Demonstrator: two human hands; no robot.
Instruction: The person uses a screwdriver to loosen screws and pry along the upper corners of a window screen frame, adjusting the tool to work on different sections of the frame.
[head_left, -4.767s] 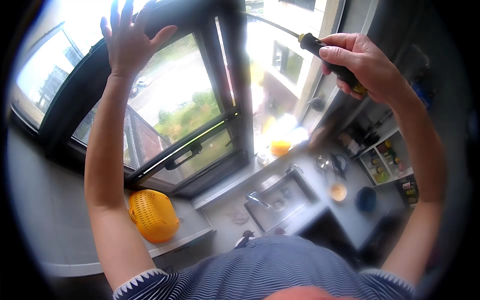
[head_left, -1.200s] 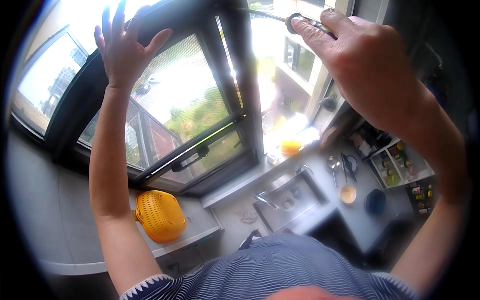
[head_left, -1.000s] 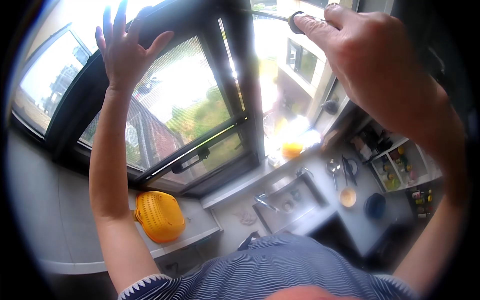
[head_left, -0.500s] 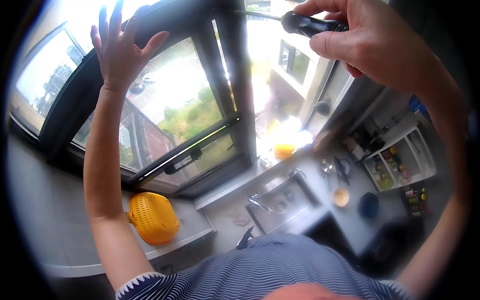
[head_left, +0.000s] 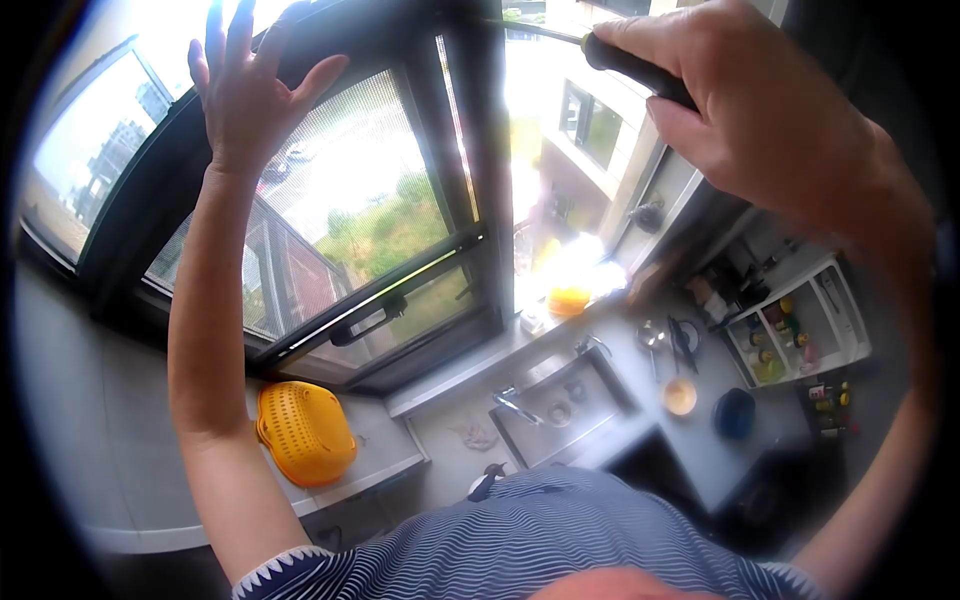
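Observation:
My right hand [head_left: 755, 105] is closed around the dark handle of a screwdriver [head_left: 635, 68]. Its thin metal shaft points left to the upper edge of the dark window frame [head_left: 475, 130]; the tip is lost in the dark there, so I cannot tell whether it touches a screw. My left hand [head_left: 255, 100] is raised with fingers spread, laid against the top part of the frame at the left. Between the hands is a window panel with a mesh screen [head_left: 350, 190], and a dark window handle [head_left: 370, 322] sits low on it.
An orange perforated basket [head_left: 305, 433] stands on the counter below my left arm. Further right are a sink [head_left: 560, 410] with a tap [head_left: 517, 405], a wooden bowl [head_left: 679, 397], a dark blue round container [head_left: 735, 413] and a white rack with bottles [head_left: 795, 325].
My right hand has turned over so its back faces me more, and the screwdriver has shifted slightly right. The left hand stays on the frame.

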